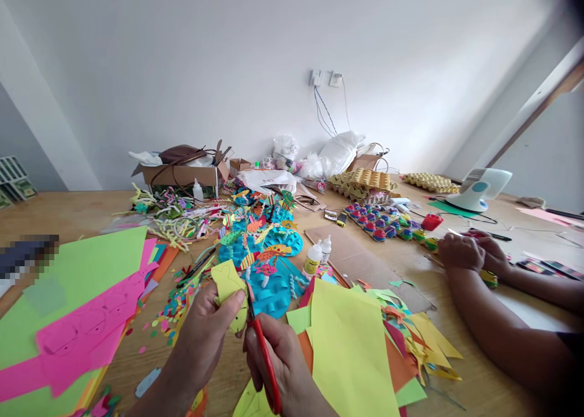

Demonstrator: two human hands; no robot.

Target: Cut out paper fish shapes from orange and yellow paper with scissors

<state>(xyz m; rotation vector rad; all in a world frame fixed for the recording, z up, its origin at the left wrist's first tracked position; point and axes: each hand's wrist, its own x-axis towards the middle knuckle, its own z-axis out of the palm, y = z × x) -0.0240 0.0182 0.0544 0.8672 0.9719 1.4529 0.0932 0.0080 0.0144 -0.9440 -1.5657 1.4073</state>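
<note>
My left hand (207, 323) pinches a small piece of yellow paper (227, 279) with drawn pencil lines on it. Red-handled scissors (264, 356) are gripped in my right hand (280, 350), their blades pointing up at the paper's right edge. Whether the blades are biting into the paper I cannot tell. Just beyond my hands lies a blue paper base (274, 292) covered with paper strips and colourful paper fish (267, 254). Right of my right hand is a large yellow sheet (349, 344) on a pile of coloured paper.
Pink paper with drawn outlines (91, 326) lies on green sheets (27, 332) at left. Glue bottles (312, 259) stand beyond the yellow sheet. Another person's hands (465, 253) work at right by painted egg cartons (376, 222). Paper scraps (420, 338) and a cardboard box (182, 179) are around.
</note>
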